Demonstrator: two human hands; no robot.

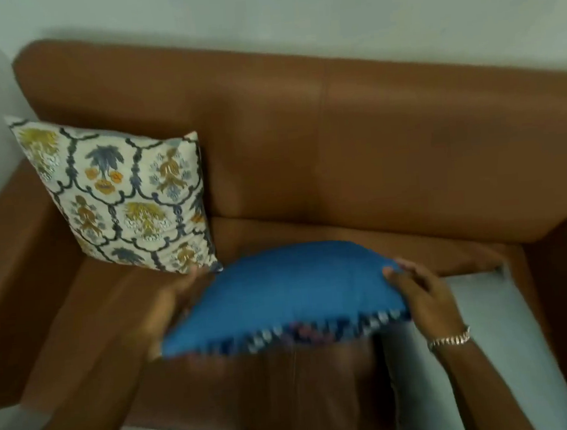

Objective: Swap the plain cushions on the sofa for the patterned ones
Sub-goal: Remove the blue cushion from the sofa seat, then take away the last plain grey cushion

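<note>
A brown leather sofa (388, 145) fills the view. In its left corner a cream cushion with a blue and yellow floral pattern (121, 197) leans upright against the backrest. Over the seat I hold a blue cushion (291, 292) flat between both hands; a strip of blue, white and pink pattern shows along its near edge. My left hand (170, 301) grips its left side, close to the floral cushion's lower corner. My right hand (420, 295), with a bracelet on the wrist, grips its right side. The view is blurred by motion.
A pale grey cushion or cloth (480, 314) lies on the right part of the seat, under my right arm. The sofa's armrests (19, 286) close in both sides. A pale wall (293, 10) stands behind the backrest. Floor shows at the bottom left.
</note>
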